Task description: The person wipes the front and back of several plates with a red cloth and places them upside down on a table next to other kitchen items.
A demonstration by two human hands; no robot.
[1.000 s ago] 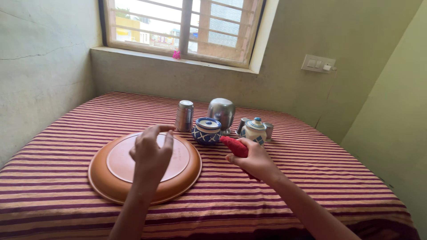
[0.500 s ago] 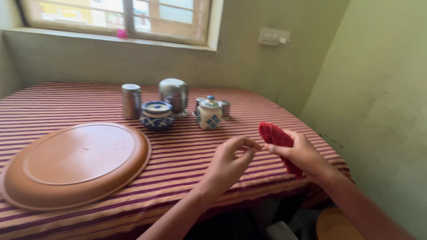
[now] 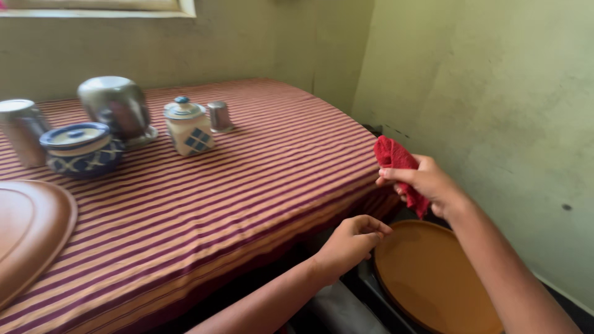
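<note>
The red cloth (image 3: 398,168) is bunched in the right hand (image 3: 427,184), off the right edge of the tabletop (image 3: 247,179) and close to the green wall (image 3: 495,93). The fingers of the right hand are closed around the cloth; one end stands up above the fist and the other end hangs below it.

Below the right hand, lower than the tabletop, lies a round brown plate (image 3: 433,278). The cloth hangs above its far rim without visibly touching it.

The left hand (image 3: 351,241) is beside the near-left rim of this plate, just off the tabletop corner. Its fingers are curled loosely with the fingertips drawn together; it holds nothing visible. Whether it touches the plate rim cannot be determined.

The tabletop carries a red-and-cream striped cover. At its left edge, a second large brown plate (image 3: 28,238) is partly in view. Behind it stand, from left to right:
- a steel tumbler (image 3: 21,130);
- a blue-and-white lidded bowl (image 3: 80,148);
- an upturned steel pot (image 3: 117,108);
- a white lidded jar (image 3: 189,127) with blue diamond marks;
- a small steel cup (image 3: 218,115).

These items are well apart from both hands.
</note>
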